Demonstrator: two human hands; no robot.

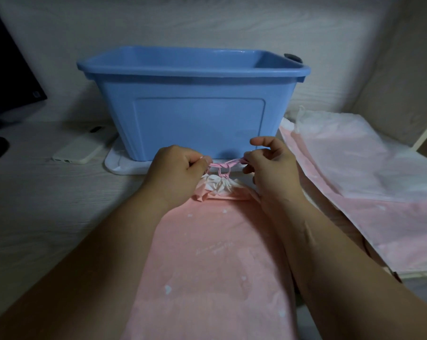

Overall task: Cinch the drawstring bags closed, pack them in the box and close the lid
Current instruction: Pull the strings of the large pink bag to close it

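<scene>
Evidently to tighten a knot, the left hand (pixel 180 165) and right hand (pixel 269 163) each pinched the pink drawstring (pixel 228 164) over the bag (pixel 207 253)'s gathered mouth, the box (pixel 197 106) waiting just behind

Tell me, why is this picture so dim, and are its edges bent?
Head view: dim, soft light, faint glare on the far rim of the blue plastic box; the wide lens bows the edges and stretches the forearms; left hand and right hand, pinching the pink cord, look sharp.
</scene>
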